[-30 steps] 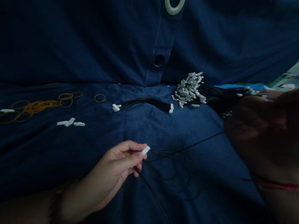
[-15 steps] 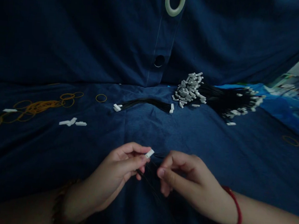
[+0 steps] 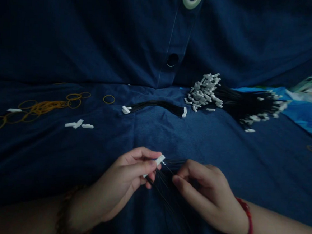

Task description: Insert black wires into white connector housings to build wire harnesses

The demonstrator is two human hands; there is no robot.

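Observation:
My left hand [image 3: 132, 176] pinches a white connector [image 3: 160, 159] between thumb and forefinger. Black wires [image 3: 163, 193] hang below those fingers, and a second bit of white shows under the thumb. Just to the right, my right hand [image 3: 201, 192] is closed with thumb and forefinger on a single thin black wire [image 3: 169, 168]. The shiny tip of that wire points at the connector, very close to it; whether it touches I cannot tell. More dark wires run behind the right fingers.
Ahead lies a small black wire bundle [image 3: 157, 103] with white ends. A large bundle of wires with white connectors [image 3: 205, 92] is at back right. On the left are yellow rubber bands [image 3: 46, 106] and loose white connectors [image 3: 77, 124]. Blue cloth [image 3: 111, 135] covers the surface.
My right hand has drawn slightly away to the right, and a wire with a shiny tip now shows between the hands. More of the white connector is visible. The whole view has shifted a little.

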